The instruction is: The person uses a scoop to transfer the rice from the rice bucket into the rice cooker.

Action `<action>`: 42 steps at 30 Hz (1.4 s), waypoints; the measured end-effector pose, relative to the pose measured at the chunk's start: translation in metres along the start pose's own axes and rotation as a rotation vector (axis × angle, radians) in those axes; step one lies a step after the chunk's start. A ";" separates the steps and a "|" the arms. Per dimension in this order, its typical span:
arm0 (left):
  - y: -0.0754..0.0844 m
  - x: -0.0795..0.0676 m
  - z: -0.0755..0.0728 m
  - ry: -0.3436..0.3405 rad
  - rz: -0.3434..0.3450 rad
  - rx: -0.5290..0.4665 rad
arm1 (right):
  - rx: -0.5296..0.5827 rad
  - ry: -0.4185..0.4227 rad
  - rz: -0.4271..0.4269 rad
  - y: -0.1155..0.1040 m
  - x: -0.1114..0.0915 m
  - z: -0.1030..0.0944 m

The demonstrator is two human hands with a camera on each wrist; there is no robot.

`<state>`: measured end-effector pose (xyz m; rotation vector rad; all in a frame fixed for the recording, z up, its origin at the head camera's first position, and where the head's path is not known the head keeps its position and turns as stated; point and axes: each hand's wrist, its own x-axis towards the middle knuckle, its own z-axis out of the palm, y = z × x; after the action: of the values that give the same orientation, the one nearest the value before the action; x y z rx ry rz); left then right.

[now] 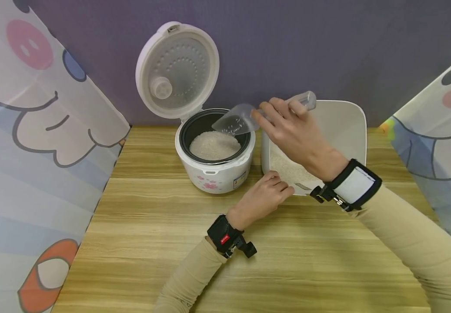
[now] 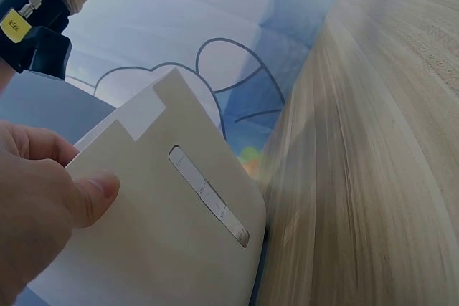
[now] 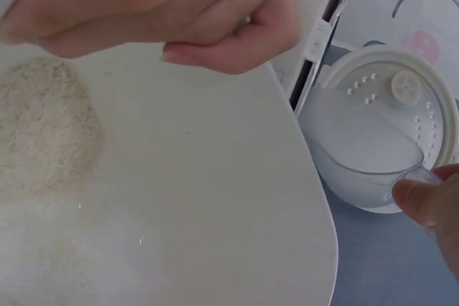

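Observation:
My right hand (image 1: 293, 132) grips the handle of a clear plastic scoop (image 1: 233, 121), tilted over the open rice cooker (image 1: 205, 176). A few white grains cling in the scoop. Inside the cooker's dark inner pot, a mound of rice (image 1: 213, 147) lies at the bottom. My left hand (image 1: 266, 193) holds the near left rim of a white rice bin (image 1: 340, 124); in the left wrist view its thumb presses the outer wall beside a slim window strip (image 2: 209, 195). Rice (image 3: 43, 127) covers part of the bin's floor in the right wrist view.
The cooker's round lid (image 1: 178, 71) stands raised at the back, against a purple-grey wall (image 1: 307, 48). Cartoon-printed sheets (image 1: 25, 182) flank the wooden table (image 1: 151, 243) on both sides. The bin stands close to the cooker's right side.

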<state>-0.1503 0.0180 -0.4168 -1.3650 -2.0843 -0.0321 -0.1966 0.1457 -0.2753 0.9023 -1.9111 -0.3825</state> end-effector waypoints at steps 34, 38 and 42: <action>0.001 0.000 -0.004 -0.024 -0.001 0.019 | -0.129 0.068 -0.186 0.002 -0.025 0.000; 0.001 0.000 -0.004 -0.025 0.000 0.017 | -0.091 0.105 -0.098 0.000 -0.029 0.000; 0.000 0.000 -0.002 -0.023 -0.001 0.005 | 0.018 0.163 0.065 -0.002 -0.032 -0.001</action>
<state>-0.1490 0.0177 -0.4151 -1.3678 -2.1030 -0.0118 -0.1857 0.1675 -0.2962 0.8545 -1.7918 -0.2456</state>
